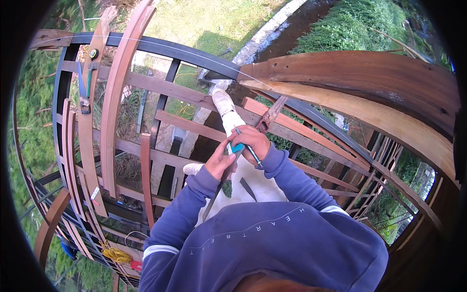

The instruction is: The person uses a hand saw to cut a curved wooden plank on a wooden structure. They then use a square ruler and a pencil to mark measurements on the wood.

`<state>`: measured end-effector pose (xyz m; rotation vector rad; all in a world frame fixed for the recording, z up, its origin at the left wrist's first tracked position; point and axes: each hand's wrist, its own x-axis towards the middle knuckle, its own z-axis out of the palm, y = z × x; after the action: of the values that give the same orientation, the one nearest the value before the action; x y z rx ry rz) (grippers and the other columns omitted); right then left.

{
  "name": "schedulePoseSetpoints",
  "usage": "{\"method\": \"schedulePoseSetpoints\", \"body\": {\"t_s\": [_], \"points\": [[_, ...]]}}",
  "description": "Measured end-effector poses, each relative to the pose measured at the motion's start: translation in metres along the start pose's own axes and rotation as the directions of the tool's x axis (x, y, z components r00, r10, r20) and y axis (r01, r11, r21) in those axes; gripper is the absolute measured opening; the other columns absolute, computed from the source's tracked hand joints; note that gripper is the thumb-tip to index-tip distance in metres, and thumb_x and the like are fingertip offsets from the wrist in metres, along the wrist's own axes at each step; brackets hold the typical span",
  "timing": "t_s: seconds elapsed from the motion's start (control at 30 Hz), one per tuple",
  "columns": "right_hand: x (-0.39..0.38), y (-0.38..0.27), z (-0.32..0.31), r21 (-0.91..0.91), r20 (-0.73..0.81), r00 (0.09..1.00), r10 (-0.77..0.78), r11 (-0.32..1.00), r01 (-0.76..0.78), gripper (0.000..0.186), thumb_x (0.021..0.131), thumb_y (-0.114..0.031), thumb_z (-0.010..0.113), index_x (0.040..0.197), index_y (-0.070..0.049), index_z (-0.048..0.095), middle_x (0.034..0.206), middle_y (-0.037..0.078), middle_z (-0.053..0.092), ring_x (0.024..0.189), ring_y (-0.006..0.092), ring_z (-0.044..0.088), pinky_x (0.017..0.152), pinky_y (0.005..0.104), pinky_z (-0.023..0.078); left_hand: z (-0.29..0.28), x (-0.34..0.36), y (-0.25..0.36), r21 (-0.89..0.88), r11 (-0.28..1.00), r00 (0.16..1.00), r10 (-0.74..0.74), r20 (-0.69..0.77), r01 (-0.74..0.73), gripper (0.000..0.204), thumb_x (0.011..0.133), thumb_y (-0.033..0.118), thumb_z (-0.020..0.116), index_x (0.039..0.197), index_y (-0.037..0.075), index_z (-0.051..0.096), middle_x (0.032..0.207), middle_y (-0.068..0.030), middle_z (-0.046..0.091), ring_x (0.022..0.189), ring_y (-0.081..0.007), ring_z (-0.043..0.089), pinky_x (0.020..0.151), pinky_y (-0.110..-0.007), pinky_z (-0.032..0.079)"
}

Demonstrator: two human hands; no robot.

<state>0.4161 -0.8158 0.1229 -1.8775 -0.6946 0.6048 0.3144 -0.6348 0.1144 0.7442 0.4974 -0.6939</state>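
Both my hands meet in front of my white trousers. My left hand (220, 164) closes on a small teal piece (237, 147) at the upper end of a long dark-grey strip (212, 199); its exact kind I cannot make out. My right hand (254, 140) is closed around a slim dark pen (256, 156), pointing down toward my sleeve, and its fingers also touch the teal piece. Just beyond the right hand, a handsaw (264, 125) with a worn reddish handle rests on a wooden beam (287, 131).
Beneath me are open gaps between beams and black metal framing (170, 80). On a plank at left lie a tape measure (94, 54), a green-handled hammer (91, 78) and a handsaw (84, 103). A yellow rope (116, 254) lies lower left. A curved timber (350, 73) rises at right.
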Motion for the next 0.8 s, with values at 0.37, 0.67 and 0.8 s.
{"method": "schedulePoseSetpoints", "body": {"t_s": [0.37, 0.67, 0.8], "points": [[-0.142, -0.039, -0.131, 0.046, -0.98, 0.175, 0.094, 0.965, -0.259, 0.04, 0.096, -0.017, 0.068, 0.126, -0.004, 0.045, 0.125, 0.012, 0.056, 0.114, 0.0202, 0.055, 0.1, 0.0335, 0.045, -0.164, -0.171, -0.151, 0.508, 0.858, 0.756, 0.379, -0.533, -0.072, 0.058, 0.1, 0.011, 0.058, 0.154, 0.011, 0.037, 0.096, -0.0001, 0.066, 0.076, -0.0046, 0.055, 0.074, -0.023, 0.049], [-0.039, -0.28, -0.263, -0.525, -0.812, -0.29, -0.507, 0.851, -0.018, 0.106, 0.061, -0.048, 0.095, 0.127, 0.009, 0.036, 0.114, 0.023, 0.052, 0.098, 0.0317, 0.06, 0.085, 0.0411, 0.056, -0.197, -0.312, -0.21, 0.551, 0.828, 0.753, 0.295, -0.589, 0.107, 0.057, 0.097, 0.013, 0.063, 0.151, 0.015, 0.044, 0.085, -0.0017, 0.065, 0.07, -0.006, 0.054, 0.067, -0.023, 0.047], [0.019, -0.292, -0.29, -0.57, -0.759, -0.323, -0.565, 0.817, -0.09, 0.113, 0.068, -0.053, 0.089, 0.139, 0.011, 0.028, 0.132, 0.03, 0.044, 0.117, 0.0402, 0.052, 0.101, 0.043, 0.047, -0.203, -0.356, -0.254, 0.602, 0.797, 0.664, 0.472, -0.58, -0.04, 0.055, 0.096, 0.013, 0.063, 0.149, 0.015, 0.047, 0.073, 0.0012, 0.06, 0.061, -0.0044, 0.05, 0.058, -0.024, 0.043]]}}
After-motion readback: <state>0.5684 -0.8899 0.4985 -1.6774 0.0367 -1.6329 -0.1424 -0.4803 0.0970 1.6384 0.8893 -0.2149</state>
